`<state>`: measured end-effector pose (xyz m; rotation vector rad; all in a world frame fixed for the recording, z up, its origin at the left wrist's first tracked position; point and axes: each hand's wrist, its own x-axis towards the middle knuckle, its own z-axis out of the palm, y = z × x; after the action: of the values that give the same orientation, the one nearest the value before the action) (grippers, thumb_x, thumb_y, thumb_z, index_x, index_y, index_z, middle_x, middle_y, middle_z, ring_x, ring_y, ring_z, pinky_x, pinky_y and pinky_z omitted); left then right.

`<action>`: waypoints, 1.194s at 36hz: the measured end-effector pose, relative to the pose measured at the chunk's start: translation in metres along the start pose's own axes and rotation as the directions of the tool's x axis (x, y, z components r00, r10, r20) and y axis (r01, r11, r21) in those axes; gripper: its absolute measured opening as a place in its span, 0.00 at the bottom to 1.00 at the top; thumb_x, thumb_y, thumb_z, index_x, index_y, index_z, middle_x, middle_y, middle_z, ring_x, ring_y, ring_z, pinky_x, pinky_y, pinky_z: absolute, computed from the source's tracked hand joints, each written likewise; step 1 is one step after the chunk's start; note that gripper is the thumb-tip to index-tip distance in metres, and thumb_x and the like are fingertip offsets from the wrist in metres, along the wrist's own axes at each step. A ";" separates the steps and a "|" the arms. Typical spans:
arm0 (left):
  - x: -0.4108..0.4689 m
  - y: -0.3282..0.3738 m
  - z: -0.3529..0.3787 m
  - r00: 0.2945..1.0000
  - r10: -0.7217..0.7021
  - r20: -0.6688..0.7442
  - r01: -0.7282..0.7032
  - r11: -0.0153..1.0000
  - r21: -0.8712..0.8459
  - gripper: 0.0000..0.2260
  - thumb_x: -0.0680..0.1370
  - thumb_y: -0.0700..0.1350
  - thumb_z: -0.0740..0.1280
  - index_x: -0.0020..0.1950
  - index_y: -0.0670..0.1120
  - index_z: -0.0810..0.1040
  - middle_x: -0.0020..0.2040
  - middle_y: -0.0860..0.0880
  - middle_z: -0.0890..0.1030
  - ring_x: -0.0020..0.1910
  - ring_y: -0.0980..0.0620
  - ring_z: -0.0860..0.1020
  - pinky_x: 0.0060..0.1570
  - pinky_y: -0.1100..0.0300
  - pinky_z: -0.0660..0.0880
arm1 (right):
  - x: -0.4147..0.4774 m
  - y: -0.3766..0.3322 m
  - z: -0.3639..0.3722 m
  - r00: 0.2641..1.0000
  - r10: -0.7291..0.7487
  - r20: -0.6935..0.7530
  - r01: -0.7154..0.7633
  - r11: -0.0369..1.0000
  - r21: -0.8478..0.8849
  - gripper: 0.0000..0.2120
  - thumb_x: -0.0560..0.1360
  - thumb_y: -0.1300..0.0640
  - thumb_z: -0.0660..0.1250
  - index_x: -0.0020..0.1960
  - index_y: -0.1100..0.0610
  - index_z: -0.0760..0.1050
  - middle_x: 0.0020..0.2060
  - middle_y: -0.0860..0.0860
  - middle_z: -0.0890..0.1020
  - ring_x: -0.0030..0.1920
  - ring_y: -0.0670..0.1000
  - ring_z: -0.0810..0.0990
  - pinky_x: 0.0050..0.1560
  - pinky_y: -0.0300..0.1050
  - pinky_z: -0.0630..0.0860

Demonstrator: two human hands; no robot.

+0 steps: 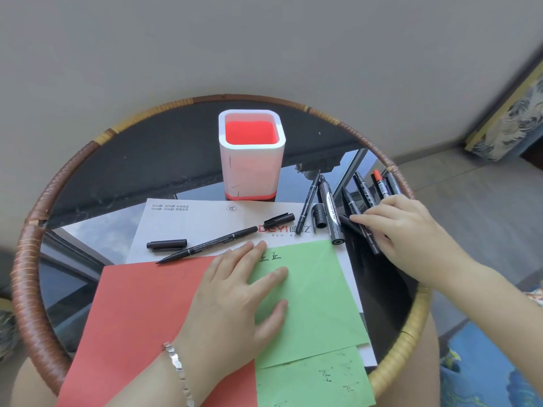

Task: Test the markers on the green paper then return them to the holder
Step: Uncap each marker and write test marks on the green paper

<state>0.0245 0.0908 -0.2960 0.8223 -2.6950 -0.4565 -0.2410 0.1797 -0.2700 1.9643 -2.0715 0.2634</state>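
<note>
Step in hand: choosing a marker. Left hand [235, 292] lies flat, fingers straight, pressing the green paper [317, 304] at the table's near edge. Right hand [402, 230] covers the markers [330, 207] at the right rim; whether it pinches one cannot be told. Holder [251, 160] stands at the far edge. Next move: lift one marker clear and uncap it.

The left hand [235, 292] lies flat, fingers spread, on the green paper [317, 304]. Two written marks [270, 257] sit just beside its fingertips, and an uncapped black marker [211, 243] lies just beyond them. The right hand [402, 230] lays its fingers over the loose markers [332, 207]; whether they grip one is unclear.
</note>
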 end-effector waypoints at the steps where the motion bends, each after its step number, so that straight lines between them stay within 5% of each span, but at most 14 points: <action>1: 0.000 0.000 0.000 1.000 -0.001 0.001 0.001 1.000 0.001 0.17 0.70 0.56 0.60 0.54 0.53 0.81 0.61 0.44 0.78 0.60 0.43 0.75 0.61 0.53 0.62 | 0.001 -0.002 -0.001 1.000 -0.011 0.013 0.011 1.000 0.012 0.18 0.64 0.70 0.72 0.52 0.58 0.81 0.41 0.52 0.84 0.43 0.59 0.79 0.45 0.52 0.74; 7: 0.000 0.000 0.000 1.000 -0.002 0.001 0.002 1.000 -0.004 0.17 0.70 0.56 0.60 0.54 0.54 0.81 0.61 0.44 0.78 0.60 0.44 0.74 0.61 0.53 0.62 | 0.014 -0.012 0.002 0.998 0.000 0.067 -0.005 0.997 0.079 0.18 0.67 0.65 0.71 0.57 0.58 0.78 0.44 0.51 0.84 0.48 0.58 0.78 0.49 0.54 0.73; 12: 0.000 -0.001 0.000 1.000 0.006 -0.007 -0.006 1.000 -0.007 0.17 0.70 0.56 0.61 0.54 0.54 0.81 0.61 0.44 0.78 0.60 0.44 0.74 0.61 0.53 0.63 | 0.021 -0.018 -0.004 0.991 0.105 0.084 -0.126 0.946 0.298 0.18 0.72 0.66 0.66 0.61 0.57 0.76 0.43 0.43 0.77 0.50 0.50 0.71 0.57 0.49 0.67; 19: 0.000 -0.001 0.001 1.000 0.008 -0.008 -0.008 1.000 -0.013 0.17 0.70 0.56 0.60 0.54 0.54 0.80 0.61 0.44 0.78 0.61 0.47 0.70 0.61 0.54 0.62 | 0.018 0.000 -0.005 0.994 0.107 0.031 -0.109 0.991 0.077 0.17 0.67 0.71 0.68 0.54 0.60 0.80 0.42 0.53 0.84 0.45 0.61 0.78 0.46 0.54 0.72; 24: 0.000 -0.001 0.001 1.000 0.003 -0.006 -0.003 1.000 -0.007 0.17 0.70 0.57 0.60 0.54 0.54 0.80 0.61 0.45 0.78 0.60 0.45 0.73 0.61 0.54 0.62 | 0.019 -0.004 -0.003 0.991 0.106 0.087 -0.115 0.987 0.111 0.16 0.71 0.69 0.65 0.57 0.58 0.79 0.43 0.52 0.84 0.46 0.58 0.77 0.50 0.58 0.73; 29: 0.000 -0.002 0.001 1.000 0.010 -0.016 -0.011 1.000 -0.015 0.17 0.70 0.56 0.60 0.54 0.54 0.80 0.61 0.44 0.78 0.60 0.46 0.72 0.61 0.54 0.62 | 0.022 0.003 -0.007 0.968 0.246 0.058 -0.252 0.959 0.134 0.14 0.73 0.66 0.63 0.56 0.57 0.79 0.44 0.53 0.84 0.50 0.57 0.77 0.54 0.55 0.73; 35: 0.000 -0.002 0.002 1.000 0.012 -0.021 -0.012 1.000 -0.020 0.17 0.70 0.56 0.60 0.54 0.54 0.80 0.61 0.44 0.78 0.60 0.47 0.70 0.61 0.55 0.61 | 0.033 0.008 -0.016 0.901 0.421 0.102 -0.427 0.903 0.046 0.12 0.75 0.58 0.62 0.58 0.55 0.76 0.49 0.54 0.82 0.49 0.56 0.78 0.42 0.41 0.67; 43: 0.000 0.000 0.001 1.000 0.008 -0.024 -0.009 1.000 -0.020 0.16 0.70 0.56 0.60 0.53 0.54 0.81 0.60 0.44 0.78 0.60 0.45 0.73 0.61 0.54 0.61 | 0.048 0.004 -0.004 0.838 0.509 0.197 -0.503 0.861 -0.082 0.14 0.76 0.52 0.62 0.60 0.54 0.72 0.46 0.53 0.82 0.48 0.55 0.77 0.38 0.42 0.70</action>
<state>0.0242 0.0906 -0.2972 0.8055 -2.6665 -0.4682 -0.2462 0.1356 -0.2509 1.4387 -2.6987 0.1270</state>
